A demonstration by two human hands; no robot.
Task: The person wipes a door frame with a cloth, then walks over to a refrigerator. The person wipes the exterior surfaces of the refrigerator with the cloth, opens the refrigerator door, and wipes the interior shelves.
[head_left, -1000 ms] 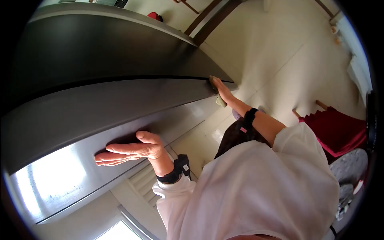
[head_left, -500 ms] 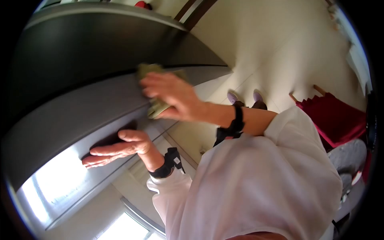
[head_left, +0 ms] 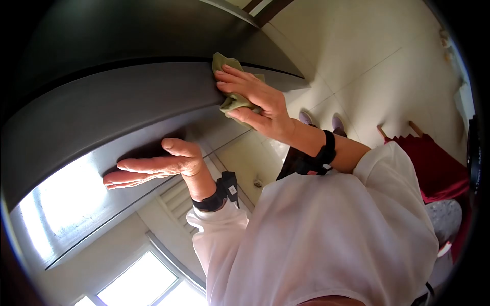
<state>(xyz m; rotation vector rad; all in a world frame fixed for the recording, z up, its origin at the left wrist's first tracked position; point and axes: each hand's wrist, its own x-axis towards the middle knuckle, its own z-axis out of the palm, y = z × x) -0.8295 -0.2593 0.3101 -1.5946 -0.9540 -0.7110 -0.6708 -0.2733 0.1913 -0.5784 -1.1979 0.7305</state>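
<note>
**A thin, soft thing, held on smooth metal**

On the left, a large, dark-grey, smooth-faced metal appliance (head_left: 122, 35) is seen, with a long black seam (head_left: 153, 60) above its grey band (head_left: 153, 92). Beside its glossy silver lower panel (head_left: 120, 201), the bare left hand (head_left: 158, 164) is held with straight fingers and nothing gripped; whether the panel is touched cannot be told. Farther to the right, the bare right hand (head_left: 260, 99) is closed over a crumpled, olive-green, thin cloth (head_left: 237, 102), which is pressed against the grey band. The cloth is judged to be light, soft and not fragile, and easily slid on metal. It is best held by its thick folds, between thumb and fingers.
</note>
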